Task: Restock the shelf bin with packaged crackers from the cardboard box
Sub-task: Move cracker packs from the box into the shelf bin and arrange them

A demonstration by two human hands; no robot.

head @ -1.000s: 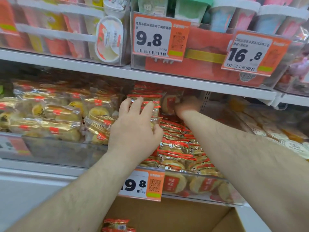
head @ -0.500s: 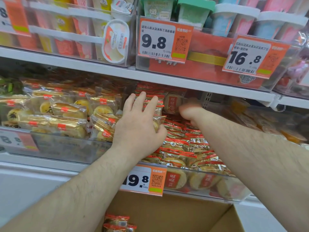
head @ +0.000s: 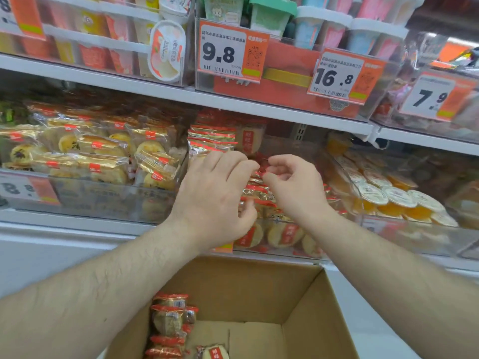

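From the head camera, orange-and-white price tags hang along the upper shelf; one reads 9.8 (head: 231,56), the next 16.8 (head: 342,76), and a blurred one at the far right 7.9 (head: 433,97); the smaller print and the QR squares on them are too fine to read; a tag at the left edge shows only an 8.

Below, the clear plastic shelf bin (head: 280,251) holds cracker packs (head: 260,189) in glossy clear film with red and gold ends, piled loosely up to the shelf above; round pale crackers with red labels press against its front wall; the bin to the left holds pastry packs (head: 103,161) in gold-edged film with small red tags; the one to the right holds round sealed cups (head: 388,198) of orange jelly with white lids.

The left hand (head: 215,198) hovers over the pile, fingers loosely bent and spread, gripping nothing visible; the right hand (head: 293,185) is beside it, fingers curled with the tips near the thumb, and whether it pinches a wrapper cannot be told.

The shelves are white metal; beneath them an open brown cardboard box (head: 305,307), matte and plain, has more of the same packs (head: 171,325) stacked in its left corner.
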